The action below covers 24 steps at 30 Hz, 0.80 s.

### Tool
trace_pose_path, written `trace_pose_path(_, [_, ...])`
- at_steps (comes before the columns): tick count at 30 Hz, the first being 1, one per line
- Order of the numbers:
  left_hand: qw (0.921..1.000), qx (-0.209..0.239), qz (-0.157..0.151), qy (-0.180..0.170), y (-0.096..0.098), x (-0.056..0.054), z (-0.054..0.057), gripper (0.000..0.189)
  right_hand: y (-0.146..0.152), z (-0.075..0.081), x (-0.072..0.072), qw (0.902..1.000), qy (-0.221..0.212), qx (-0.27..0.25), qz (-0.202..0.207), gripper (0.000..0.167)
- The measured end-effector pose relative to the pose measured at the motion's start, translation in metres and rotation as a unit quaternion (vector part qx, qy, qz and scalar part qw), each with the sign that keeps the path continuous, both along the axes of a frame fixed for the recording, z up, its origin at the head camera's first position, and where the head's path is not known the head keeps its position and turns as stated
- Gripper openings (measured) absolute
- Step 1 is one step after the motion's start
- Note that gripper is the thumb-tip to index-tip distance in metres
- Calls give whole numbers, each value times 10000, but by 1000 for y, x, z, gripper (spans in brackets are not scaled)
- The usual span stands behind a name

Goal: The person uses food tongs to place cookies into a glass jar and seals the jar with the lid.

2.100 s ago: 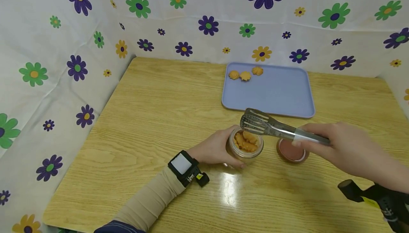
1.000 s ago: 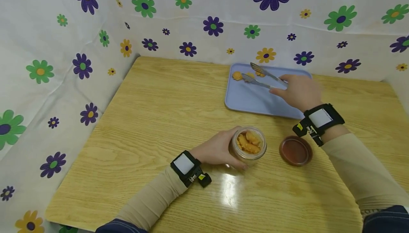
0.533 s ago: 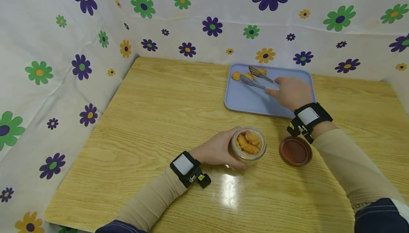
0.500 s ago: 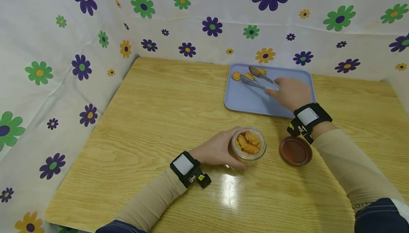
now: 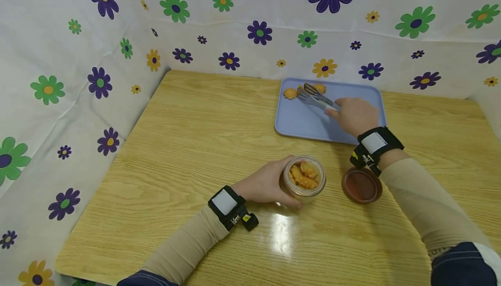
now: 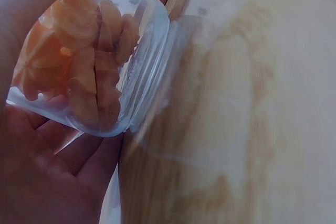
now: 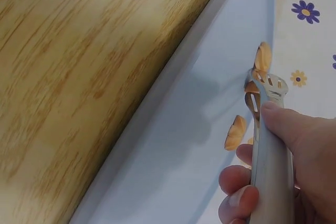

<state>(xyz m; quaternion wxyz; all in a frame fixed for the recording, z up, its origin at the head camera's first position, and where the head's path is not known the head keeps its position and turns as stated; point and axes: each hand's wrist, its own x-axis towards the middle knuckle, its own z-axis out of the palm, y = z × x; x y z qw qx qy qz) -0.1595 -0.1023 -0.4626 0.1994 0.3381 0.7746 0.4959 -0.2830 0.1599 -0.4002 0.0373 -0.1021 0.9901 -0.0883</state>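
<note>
My left hand [image 5: 266, 186] grips a clear jar [image 5: 323, 183], lidless and upright on the table, with its fingers round the side. Golden-brown piped cookies [image 5: 305, 176] fill the jar; the left wrist view shows them through its wall [image 6: 152, 77]. Over the blue tray [image 5: 305, 124], my right hand [image 5: 357, 114] holds slotted metal tongs [image 5: 313, 99], their two ends close together. Three cookies lie at the tray's back left: one at the left [image 5: 290, 93], one at the right [image 5: 320, 88], and a middle one largely hidden behind the tong ends. In the right wrist view the tongs [image 7: 270, 150] overlap a cookie.
A round reddish-brown lid [image 5: 362, 186] lies on the wooden table [image 5: 188, 138] right of the jar, below my right forearm [image 5: 422, 199]. White cloth with printed flowers [image 5: 235, 25] rises behind the table and along its left side.
My right hand has carried the tongs from above the jar to the tray. Since half a second ago the tong ends have drawn together at the middle cookie. The left hand and jar stay put.
</note>
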Motion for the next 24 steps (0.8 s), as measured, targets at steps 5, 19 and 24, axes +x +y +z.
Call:
trace_pose_path(5, [10000,30,-8,-41,0,0,0,87,-3,0,0,10000,43,-51,40,50])
trace_pose_path(19, [10000,-7,-3,-35,0,0,0,93,2,13,10,9987,96,-318,382,50])
trace_pose_path(24, [10000,8,-38,-34,0,-1,0,92,8,27,22,9957,345,-611,598,51])
